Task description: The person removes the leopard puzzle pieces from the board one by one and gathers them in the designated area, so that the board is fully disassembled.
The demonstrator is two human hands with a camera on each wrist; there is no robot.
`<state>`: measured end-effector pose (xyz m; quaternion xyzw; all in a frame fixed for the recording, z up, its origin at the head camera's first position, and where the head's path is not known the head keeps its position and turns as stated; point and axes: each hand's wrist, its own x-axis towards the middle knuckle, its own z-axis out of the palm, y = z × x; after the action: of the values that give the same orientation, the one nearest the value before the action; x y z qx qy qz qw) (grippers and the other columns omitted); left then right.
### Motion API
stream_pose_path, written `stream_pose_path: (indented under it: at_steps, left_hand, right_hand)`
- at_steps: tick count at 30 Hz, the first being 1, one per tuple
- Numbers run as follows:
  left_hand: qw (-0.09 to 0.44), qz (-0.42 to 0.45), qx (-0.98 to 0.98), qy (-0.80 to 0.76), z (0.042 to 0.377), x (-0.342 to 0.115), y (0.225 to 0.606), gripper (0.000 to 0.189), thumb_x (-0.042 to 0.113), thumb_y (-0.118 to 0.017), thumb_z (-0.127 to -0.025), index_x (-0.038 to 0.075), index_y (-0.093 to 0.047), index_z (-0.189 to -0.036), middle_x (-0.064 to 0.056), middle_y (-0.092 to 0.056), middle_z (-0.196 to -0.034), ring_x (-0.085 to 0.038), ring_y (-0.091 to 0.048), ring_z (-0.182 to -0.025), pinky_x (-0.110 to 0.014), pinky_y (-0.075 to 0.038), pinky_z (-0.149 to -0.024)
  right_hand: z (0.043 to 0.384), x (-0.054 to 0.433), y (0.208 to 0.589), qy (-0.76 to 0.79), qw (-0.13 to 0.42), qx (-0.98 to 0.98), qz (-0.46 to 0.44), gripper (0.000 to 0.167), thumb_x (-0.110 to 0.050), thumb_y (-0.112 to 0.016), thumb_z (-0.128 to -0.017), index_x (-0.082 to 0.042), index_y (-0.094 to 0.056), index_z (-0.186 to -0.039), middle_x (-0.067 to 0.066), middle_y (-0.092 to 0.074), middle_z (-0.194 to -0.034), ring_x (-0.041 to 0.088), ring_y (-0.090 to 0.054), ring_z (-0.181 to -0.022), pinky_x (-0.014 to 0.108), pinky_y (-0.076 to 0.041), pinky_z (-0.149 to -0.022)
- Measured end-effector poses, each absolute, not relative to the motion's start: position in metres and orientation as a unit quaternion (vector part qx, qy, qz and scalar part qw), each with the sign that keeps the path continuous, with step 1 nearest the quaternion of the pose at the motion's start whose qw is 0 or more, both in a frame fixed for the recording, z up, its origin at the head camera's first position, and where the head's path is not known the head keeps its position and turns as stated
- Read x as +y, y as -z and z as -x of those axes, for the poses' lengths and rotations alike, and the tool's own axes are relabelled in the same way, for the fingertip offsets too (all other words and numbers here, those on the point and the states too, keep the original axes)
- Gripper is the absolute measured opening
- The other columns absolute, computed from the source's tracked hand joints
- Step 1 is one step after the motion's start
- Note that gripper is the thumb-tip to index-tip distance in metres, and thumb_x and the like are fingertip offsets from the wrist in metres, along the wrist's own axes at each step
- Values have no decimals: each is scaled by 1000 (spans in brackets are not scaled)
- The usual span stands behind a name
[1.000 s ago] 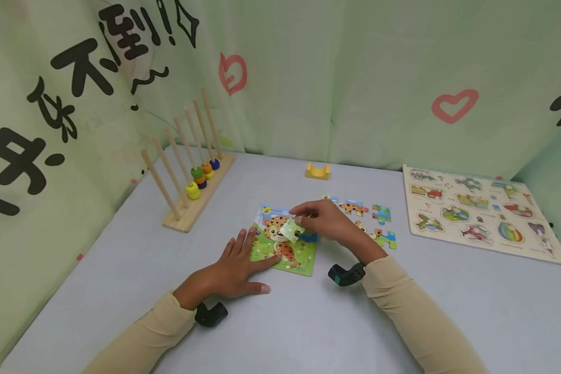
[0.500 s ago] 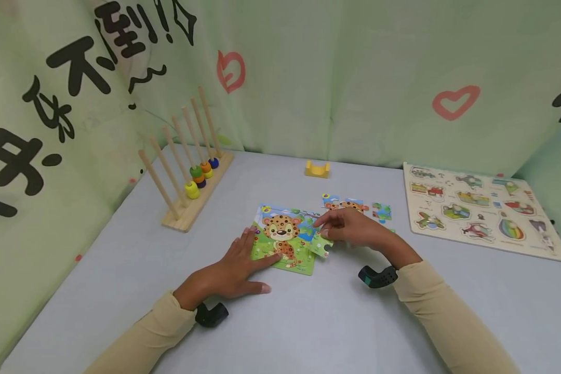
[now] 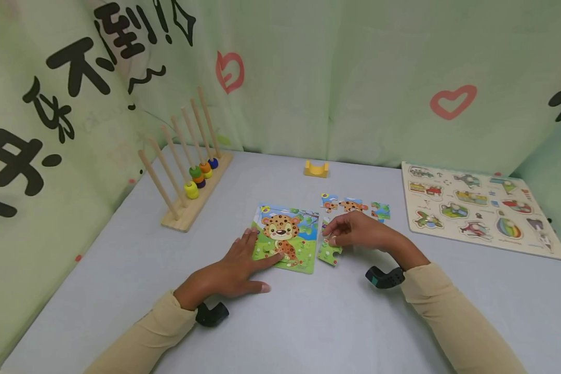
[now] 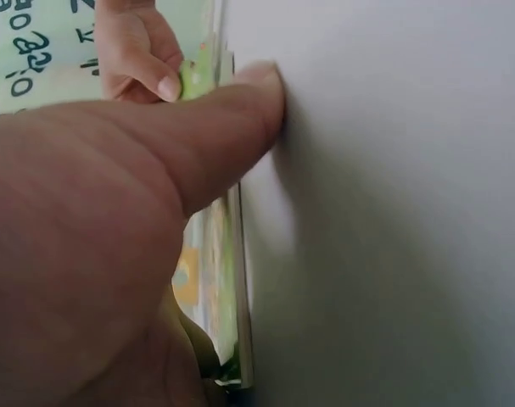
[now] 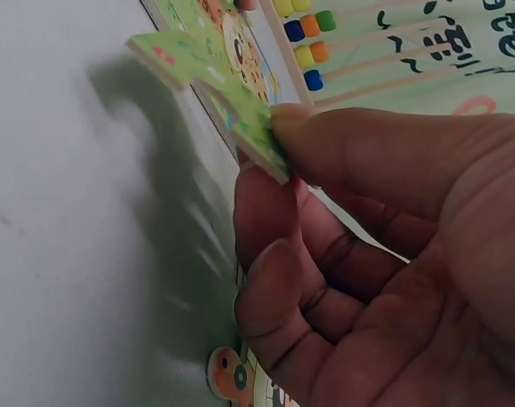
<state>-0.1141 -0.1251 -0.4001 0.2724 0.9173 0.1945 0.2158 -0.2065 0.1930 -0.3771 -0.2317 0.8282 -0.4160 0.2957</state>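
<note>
My right hand (image 3: pixel 362 232) pinches a green jigsaw piece (image 3: pixel 329 253) between thumb and fingers, just off the right edge of the leopard puzzle board (image 3: pixel 304 265). In the right wrist view the puzzle piece (image 5: pixel 206 80) is held tilted above the table, casting a shadow. My left hand (image 3: pixel 231 267) lies with fingers spread on the board's lower left part, the thumb resting on the table. In the left wrist view that hand (image 4: pixel 87 229) covers much of the board's edge (image 4: pixel 243 297).
Several loose jigsaw pieces (image 3: pixel 354 204) lie behind my right hand, some partly hidden by it. A peg stand (image 3: pixel 182 222) with coloured beads is at left. A yellow block (image 3: pixel 316 170) sits at the back, and a picture puzzle board (image 3: pixel 486 210) at right.
My right hand has moved right with the green jigsaw piece, from over the leopard board to beside its right edge. The left hand stays in place on the board.
</note>
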Motion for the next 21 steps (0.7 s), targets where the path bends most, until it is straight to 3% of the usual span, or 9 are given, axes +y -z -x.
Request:
stream_pose_path:
  at_steps: [9, 14, 21]
  left_hand:
    - [212, -281, 917, -188, 113, -125, 400, 62, 42, -61, -95, 27, -39, -150, -30, 13, -155, -43, 17, -142, -58, -4, -112]
    - [210, -277, 921, -178, 112, -125, 400, 68, 42, -62, -94, 26, -33, -153, -30, 11, -156, -43, 16, -142, -57, -4, -113]
    - [197, -254, 933, -159, 114, -125, 400, 96, 51, -64, -90, 5, -12, -156, -23, 7, -159, -35, 12, -145, -49, -5, -115]
  right_hand:
    - [202, 187, 378, 391, 269, 839, 266, 20, 1, -66, -88, 4, -65, -107, 5, -62, -86, 19, -57, -78, 29, -49, -70]
    - [201, 182, 375, 358, 246, 852, 292, 19, 6, -65, -86, 3, -66, -105, 4, -63, -88, 18, -58, -79, 30, -49, -70]
    - [199, 177, 369, 321, 209, 879, 284, 22, 3, -68, -84, 0, -67, -106, 7, -66, -100, 19, -57, -83, 33, -48, -73]
